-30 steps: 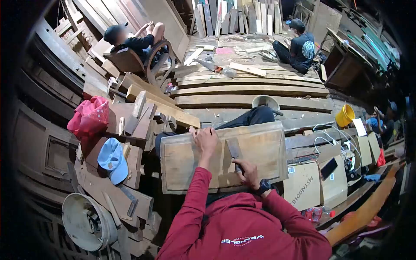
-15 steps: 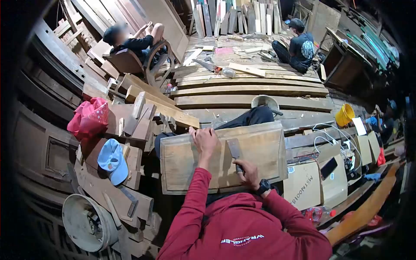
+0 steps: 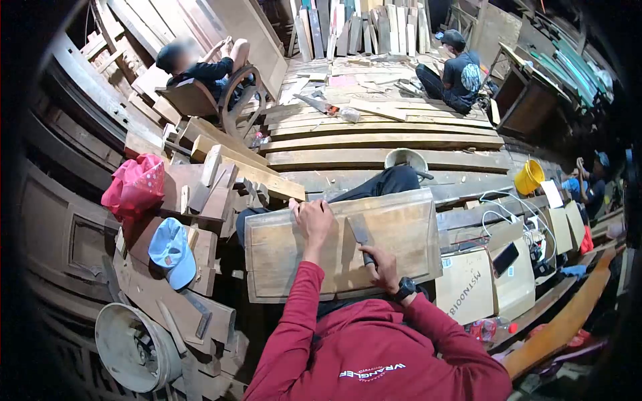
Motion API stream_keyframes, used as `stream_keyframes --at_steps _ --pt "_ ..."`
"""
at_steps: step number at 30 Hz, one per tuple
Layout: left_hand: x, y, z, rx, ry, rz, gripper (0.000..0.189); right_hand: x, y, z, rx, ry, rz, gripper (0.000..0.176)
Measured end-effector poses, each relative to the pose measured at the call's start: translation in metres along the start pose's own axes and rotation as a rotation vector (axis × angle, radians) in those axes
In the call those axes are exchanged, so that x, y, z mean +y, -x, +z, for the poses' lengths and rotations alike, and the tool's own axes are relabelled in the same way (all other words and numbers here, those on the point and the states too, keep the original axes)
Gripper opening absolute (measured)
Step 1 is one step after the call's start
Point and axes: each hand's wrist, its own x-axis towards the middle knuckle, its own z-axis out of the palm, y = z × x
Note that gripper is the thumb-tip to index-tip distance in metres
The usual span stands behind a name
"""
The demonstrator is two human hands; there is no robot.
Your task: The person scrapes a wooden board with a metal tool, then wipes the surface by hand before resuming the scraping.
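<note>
A flat wooden panel [image 3: 281, 247] with a grooved border lies across my lap. My left hand [image 3: 314, 219] rests on its far part, fingers curled at the far edge and holding it. In my right hand [image 3: 382, 267] is a putty knife [image 3: 359, 230], gripped by its dark handle. Its wide metal blade points away from me and lies close over the panel's surface, right of my left hand. A dark watch [image 3: 406, 288] is on my right wrist.
At my left are a pink bag [image 3: 136, 186], a blue cap [image 3: 172, 252] and a bucket [image 3: 137, 347]. Cardboard [image 3: 461, 284] and a phone [image 3: 506, 259] lie at my right. Stacked planks [image 3: 388, 142] stretch ahead. Several people sit farther off, one in a chair [image 3: 190, 98].
The whole view has shifted very slightly left. Both hands keep nearly the same places on the panel and the putty knife.
</note>
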Motion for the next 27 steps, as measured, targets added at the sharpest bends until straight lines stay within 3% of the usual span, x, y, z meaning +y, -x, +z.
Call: stream_keyframes --at_steps 4,5,9,13,21,24,27 --pt "0.000 0.002 0.002 0.033 0.048 -0.016 0.031 -0.003 -0.007 0.010 -0.028 0.008 0.050 0.047" --pt "-0.002 -0.001 0.001 -0.050 0.055 -0.042 0.032 -0.001 -0.010 0.010 0.061 0.032 -0.059 0.044" --pt "-0.004 0.000 0.003 -0.028 -0.018 0.020 0.031 0.000 0.002 0.000 -0.011 0.009 -0.021 0.042" --pt "0.000 0.000 0.002 0.007 -0.001 0.028 0.031 0.000 -0.008 0.010 0.058 0.019 -0.069 0.045" --pt "0.004 -0.002 -0.004 -0.041 0.029 -0.011 0.031 -0.011 -0.011 -0.001 -0.019 0.009 0.041 0.046" --pt "0.005 -0.001 -0.009 -0.039 0.005 -0.004 0.031 -0.001 -0.003 0.002 0.060 -0.046 -0.099 0.046" --pt "0.003 0.004 -0.006 -0.015 0.032 -0.023 0.031 -0.005 -0.006 0.004 -0.030 -0.017 -0.022 0.047"
